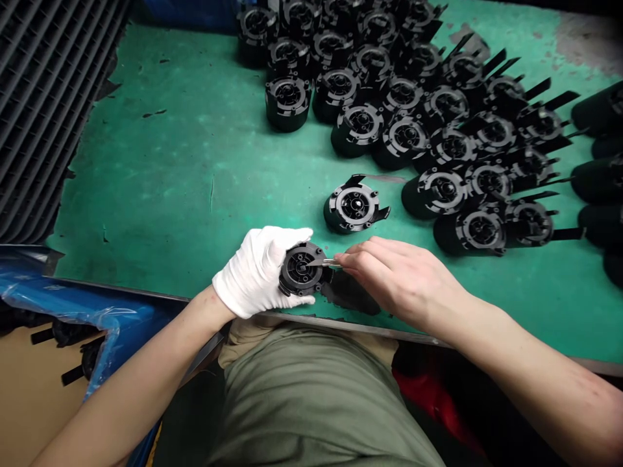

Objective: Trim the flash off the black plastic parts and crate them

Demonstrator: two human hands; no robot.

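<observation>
My left hand, in a white glove, is wrapped around a round black plastic housing at the front edge of the green table. The housing's ribbed face is turned up toward me. Bare and closed, my right hand grips a slim metal craft knife. Its pointed blade reaches over the middle of the housing's face; whether it touches the plastic I cannot tell. Just beyond my hands stands a single similar housing, upright with its face up.
Rows of black housings cover the far middle and right of the green table. A stack of black slatted trays is at the left. Below left, a blue plastic-lined box contains more black parts.
</observation>
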